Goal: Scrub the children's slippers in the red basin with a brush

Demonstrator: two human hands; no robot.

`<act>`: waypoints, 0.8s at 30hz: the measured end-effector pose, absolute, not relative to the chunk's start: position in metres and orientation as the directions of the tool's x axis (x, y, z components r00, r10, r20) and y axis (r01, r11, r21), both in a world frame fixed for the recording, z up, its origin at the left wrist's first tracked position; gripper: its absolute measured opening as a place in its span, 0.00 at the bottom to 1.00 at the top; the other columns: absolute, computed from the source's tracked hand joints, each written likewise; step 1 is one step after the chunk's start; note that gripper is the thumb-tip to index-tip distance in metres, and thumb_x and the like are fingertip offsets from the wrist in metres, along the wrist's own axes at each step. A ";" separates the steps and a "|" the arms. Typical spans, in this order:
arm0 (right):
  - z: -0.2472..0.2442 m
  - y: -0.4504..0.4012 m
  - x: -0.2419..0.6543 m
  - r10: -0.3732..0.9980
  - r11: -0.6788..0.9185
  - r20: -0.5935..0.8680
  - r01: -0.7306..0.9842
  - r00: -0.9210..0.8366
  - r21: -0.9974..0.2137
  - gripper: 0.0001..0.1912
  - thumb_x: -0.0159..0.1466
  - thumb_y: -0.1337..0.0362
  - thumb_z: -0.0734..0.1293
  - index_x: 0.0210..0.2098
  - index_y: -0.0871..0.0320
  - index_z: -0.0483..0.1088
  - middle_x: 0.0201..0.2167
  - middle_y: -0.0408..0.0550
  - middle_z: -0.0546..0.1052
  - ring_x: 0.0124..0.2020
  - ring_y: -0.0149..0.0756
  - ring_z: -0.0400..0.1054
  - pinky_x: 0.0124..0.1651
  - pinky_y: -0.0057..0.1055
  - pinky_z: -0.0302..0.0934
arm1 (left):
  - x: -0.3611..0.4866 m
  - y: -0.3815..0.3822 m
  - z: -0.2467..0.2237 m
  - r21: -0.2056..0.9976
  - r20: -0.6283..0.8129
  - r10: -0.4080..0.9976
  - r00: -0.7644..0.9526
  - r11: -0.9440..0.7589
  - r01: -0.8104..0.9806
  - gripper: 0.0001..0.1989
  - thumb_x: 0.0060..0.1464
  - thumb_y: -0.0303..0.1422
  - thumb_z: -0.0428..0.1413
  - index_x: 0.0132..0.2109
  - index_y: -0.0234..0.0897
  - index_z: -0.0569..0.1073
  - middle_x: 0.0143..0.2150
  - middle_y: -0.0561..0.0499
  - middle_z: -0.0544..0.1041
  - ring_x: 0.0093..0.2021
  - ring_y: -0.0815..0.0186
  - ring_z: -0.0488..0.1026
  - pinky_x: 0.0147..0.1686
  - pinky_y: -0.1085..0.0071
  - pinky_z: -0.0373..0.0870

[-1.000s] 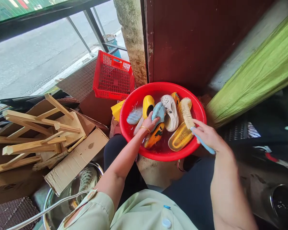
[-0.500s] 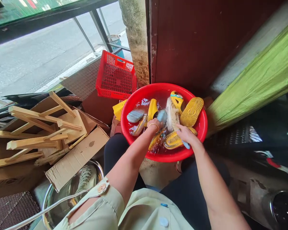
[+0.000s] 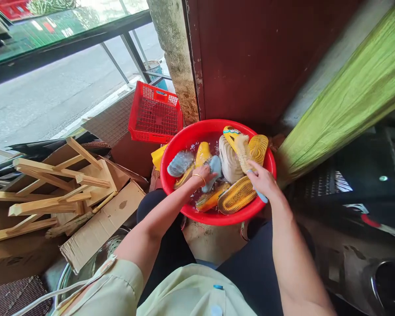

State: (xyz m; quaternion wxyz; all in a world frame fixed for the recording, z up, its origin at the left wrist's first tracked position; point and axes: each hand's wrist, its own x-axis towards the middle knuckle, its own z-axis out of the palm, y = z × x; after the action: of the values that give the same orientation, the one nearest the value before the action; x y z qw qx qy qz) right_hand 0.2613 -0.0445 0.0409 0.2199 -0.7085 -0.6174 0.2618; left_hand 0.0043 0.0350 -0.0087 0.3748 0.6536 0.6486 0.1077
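Note:
A red basin of water sits between my knees, with several wet sandals and shoes in it. My left hand is closed on a light blue slipper in the water. In my right hand is a scrub brush with pale bristles and a blue handle. Its bristles lie over a yellow clog and beside a white sole. Around them are a yellow-soled sandal, another yellow sole, and a blue-grey slipper at the left.
Behind the basin stands a red crate. Upturned wooden stools and cardboard are heaped at my left, partly over a metal bowl. Green cloth hangs at the right beside a dark red panel.
The light blue slipper and my left hand have shifted left, and more of the slipper shows. The brush has tilted up over the yellow clog, and the white sole has turned into view.

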 end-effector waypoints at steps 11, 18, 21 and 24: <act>0.044 -0.056 0.289 0.951 -0.295 -0.120 0.715 0.286 -0.634 0.33 0.69 0.58 0.59 0.71 0.61 0.62 0.31 0.50 0.82 0.23 0.40 0.73 0.38 0.36 0.68 | 0.153 0.045 0.022 0.689 -0.124 0.896 0.425 -0.231 0.687 0.32 0.60 0.42 0.59 0.65 0.30 0.64 0.62 0.32 0.72 0.63 0.49 0.70 0.63 0.60 0.64; 0.047 -0.054 0.295 0.957 -0.267 -0.067 0.771 0.282 -0.578 0.32 0.67 0.57 0.60 0.69 0.59 0.65 0.29 0.47 0.81 0.30 0.42 0.75 0.43 0.36 0.67 | 0.205 0.065 -0.007 0.634 -0.339 0.927 0.161 0.098 0.767 0.49 0.53 0.43 0.63 0.73 0.32 0.49 0.68 0.27 0.64 0.67 0.44 0.66 0.61 0.55 0.65; 0.049 -0.050 0.294 0.962 -0.244 -0.038 0.783 0.271 -0.572 0.32 0.67 0.56 0.60 0.68 0.58 0.67 0.31 0.48 0.81 0.31 0.42 0.75 0.44 0.37 0.67 | 0.206 0.068 -0.018 0.620 -0.367 0.914 0.176 0.099 0.778 0.54 0.50 0.39 0.65 0.75 0.32 0.45 0.69 0.26 0.62 0.68 0.42 0.64 0.63 0.52 0.63; 0.049 -0.046 0.293 0.966 -0.207 0.014 0.810 0.257 -0.548 0.32 0.67 0.55 0.61 0.67 0.56 0.67 0.34 0.49 0.82 0.33 0.42 0.75 0.45 0.38 0.67 | 0.196 0.071 -0.024 0.691 -0.366 0.901 0.233 0.095 0.717 0.58 0.44 0.40 0.68 0.74 0.31 0.47 0.69 0.26 0.62 0.66 0.42 0.67 0.60 0.54 0.66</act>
State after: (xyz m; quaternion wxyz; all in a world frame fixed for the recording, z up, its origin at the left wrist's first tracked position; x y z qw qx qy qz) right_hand 0.2935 -0.0463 0.0495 0.2311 -0.7584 -0.5856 0.1689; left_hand 0.1963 0.0714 -0.0244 0.4196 0.6636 0.6095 0.1098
